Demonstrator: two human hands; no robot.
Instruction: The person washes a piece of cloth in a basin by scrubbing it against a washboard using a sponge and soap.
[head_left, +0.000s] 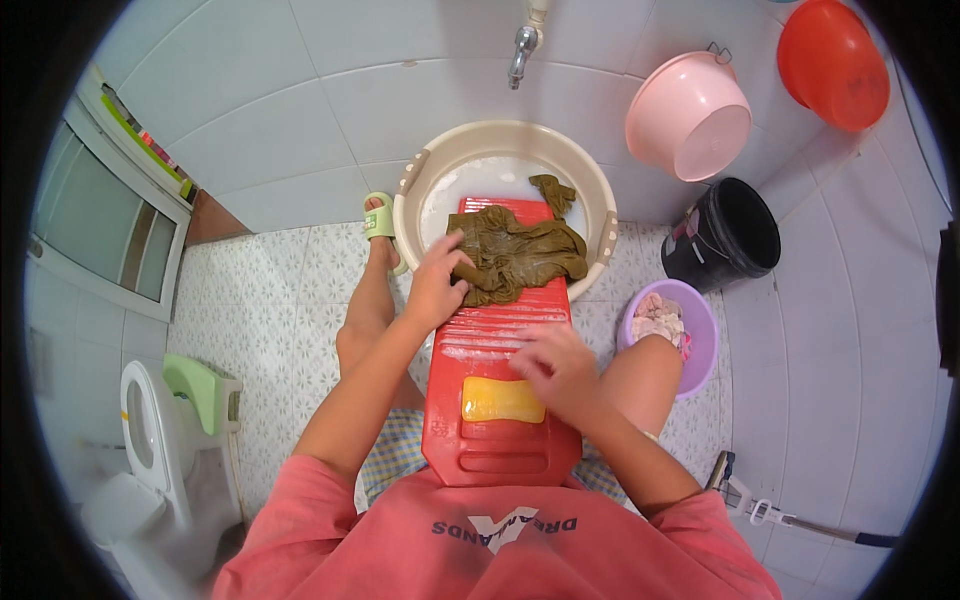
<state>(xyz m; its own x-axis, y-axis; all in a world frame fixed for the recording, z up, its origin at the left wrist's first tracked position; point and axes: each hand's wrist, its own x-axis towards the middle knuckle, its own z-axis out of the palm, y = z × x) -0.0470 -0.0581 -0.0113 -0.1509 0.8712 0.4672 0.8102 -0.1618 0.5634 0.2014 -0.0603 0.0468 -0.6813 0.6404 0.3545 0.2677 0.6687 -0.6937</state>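
A red plastic washboard (504, 442) slants from my lap into a round beige basin (510, 135) of cloudy water. Across its upper ridges lies a wet olive-brown garment (517, 255), and one end of it hangs into the basin at the right. My left hand (439, 281) is at the garment's left edge, fingers spread; whether they pinch the cloth is not clear. On the lower, smooth part of the board rests a yellow bar of soap (502, 400). Just above the soap's right end is my right hand (556, 367), slightly blurred, fingers bent, with nothing seen in it.
A metal tap (523, 56) juts from the tiled wall above the basin. At the right stand a black bucket (724, 236) and a purple basin (701, 352) holding cloths. Pink (686, 116) and red basins (834, 64) hang above. A toilet (150, 435) and green stool (199, 386) are at the left.
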